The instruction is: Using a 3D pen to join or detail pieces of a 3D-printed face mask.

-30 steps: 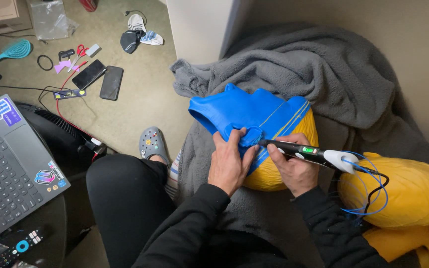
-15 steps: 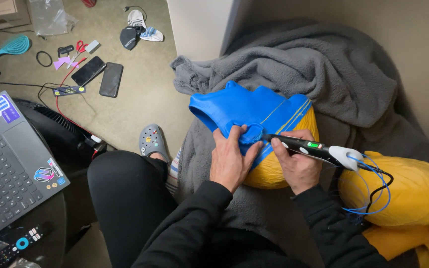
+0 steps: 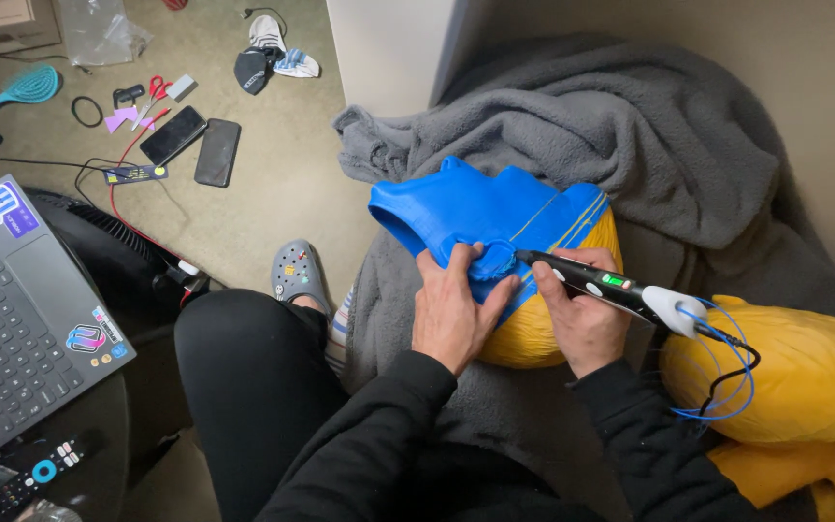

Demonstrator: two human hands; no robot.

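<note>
My right hand grips a black pen-shaped tool with a white rear end and thin blue filament looping from it. Its tip touches a small blue round piece on a large blue and yellow plastic shell resting on my lap. My left hand presses its fingers on that round piece and holds it against the shell. Both sleeves are black.
A grey blanket lies under and behind the shell. More yellow shell parts sit at right. A laptop and a remote are at left. Phones, scissors, a teal brush and socks lie on the carpet.
The tool's tip has shifted slightly along the round blue piece, and my left fingers have pressed closer over it. The shell stays put.
</note>
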